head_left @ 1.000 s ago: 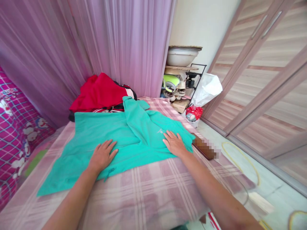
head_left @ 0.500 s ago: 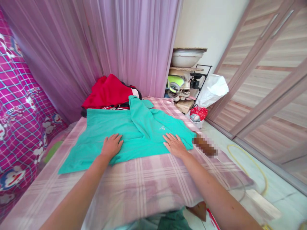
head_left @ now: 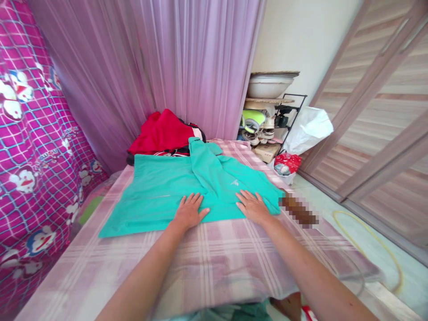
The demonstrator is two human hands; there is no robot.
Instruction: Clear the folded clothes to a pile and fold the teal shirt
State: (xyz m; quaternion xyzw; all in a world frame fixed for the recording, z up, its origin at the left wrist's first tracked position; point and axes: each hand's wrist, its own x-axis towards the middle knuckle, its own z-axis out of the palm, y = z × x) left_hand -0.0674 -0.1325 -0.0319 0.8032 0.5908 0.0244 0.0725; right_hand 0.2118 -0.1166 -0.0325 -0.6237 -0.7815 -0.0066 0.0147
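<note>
1. A magenta cartoon-print cloth (head_left: 30, 147) hung at the far left, with a sheer purple curtain (head_left: 167, 67) beside it running across the back.
2. A pink plaid sheet (head_left: 214, 263) covered the surface in front of the person.
3. A teal shirt (head_left: 160, 191) lay spread on that sheet, its right half folded over toward the middle.
4. Behind the shirt, a red garment (head_left: 163, 133) sat bunched against the curtain, touching the shirt's far edge.
5. The left hand (head_left: 189, 211) lay flat and released, fingers spread, palm down on the shirt's near hem at the middle.
6. The right hand (head_left: 254, 206) lay likewise flat and unclenched on the shirt's near right corner, grasping nothing.
7. Just beside the right hand, a blurred brown object (head_left: 297, 210) rested on the sheet's edge.
8. Farther right stood a black rack (head_left: 281, 116) with a white basin (head_left: 269, 85) on top, a white bag (head_left: 307, 129) beside it, then wooden wardrobe doors (head_left: 384, 111).
</note>
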